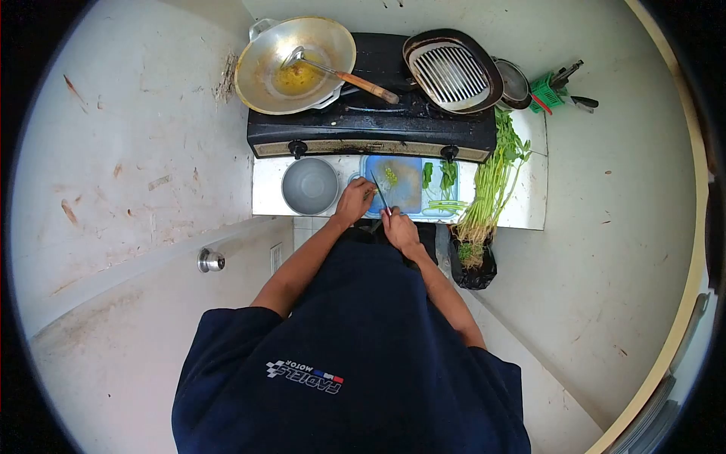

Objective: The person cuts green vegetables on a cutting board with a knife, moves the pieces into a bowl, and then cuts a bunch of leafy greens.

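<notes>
My right hand (401, 230) is closed round the handle of a knife (380, 192), whose thin blade points away from me over the left part of a blue cutting board (409, 198). Beside the blade, at the board's left edge, my left hand (354, 201) has its fingers drawn together; what they pinch is too small to make out. A little heap of chopped green pieces (390, 175) lies on the board past the knife. To its right, cut green leaves (448, 175) and pale green stems (446, 205) rest on a light blue tray (455, 191).
A grey bowl (310, 186) stands left of the board. Behind is a black stove (363, 136) bearing a wok (257, 68) with a wooden-handled ladle (367, 87), and a grill pan (495, 83). Long-stemmed greens (491, 185) hang over the counter's front edge at right, near a green basket (546, 89).
</notes>
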Motion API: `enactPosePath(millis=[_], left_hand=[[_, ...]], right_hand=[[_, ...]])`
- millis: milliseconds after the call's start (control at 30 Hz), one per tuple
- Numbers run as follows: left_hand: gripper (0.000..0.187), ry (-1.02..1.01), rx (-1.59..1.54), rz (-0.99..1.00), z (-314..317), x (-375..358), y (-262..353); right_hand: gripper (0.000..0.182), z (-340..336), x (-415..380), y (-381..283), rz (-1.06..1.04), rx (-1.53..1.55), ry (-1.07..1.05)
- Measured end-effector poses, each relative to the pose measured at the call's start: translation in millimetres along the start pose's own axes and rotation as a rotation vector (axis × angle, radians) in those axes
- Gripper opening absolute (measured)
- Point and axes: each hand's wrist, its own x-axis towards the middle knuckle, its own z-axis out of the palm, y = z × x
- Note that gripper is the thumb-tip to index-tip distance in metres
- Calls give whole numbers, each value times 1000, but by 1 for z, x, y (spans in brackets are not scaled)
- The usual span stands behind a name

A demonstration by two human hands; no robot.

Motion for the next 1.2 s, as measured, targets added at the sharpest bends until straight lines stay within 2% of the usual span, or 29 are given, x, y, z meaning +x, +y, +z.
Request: enactPosePath(millis=[167, 467, 667, 767, 1200], left_hand=[[13, -10, 32, 8, 0, 0, -2], [12, -25, 36, -38, -4, 1, 8], [12, -5, -7, -53, -4, 1, 6], [11, -17, -76, -121, -2, 0, 5], [11, -6, -74, -111, -2, 2, 11]], right_hand=[[41, -17, -7, -13, -20, 62, 23], [36, -12, -5, -8, -135, -156, 48], [37, -10, -8, -3, -110, -158, 13], [37, -4, -7, 5, -107, -138, 33], [36, -1, -1, 5, -189, -118, 73]])
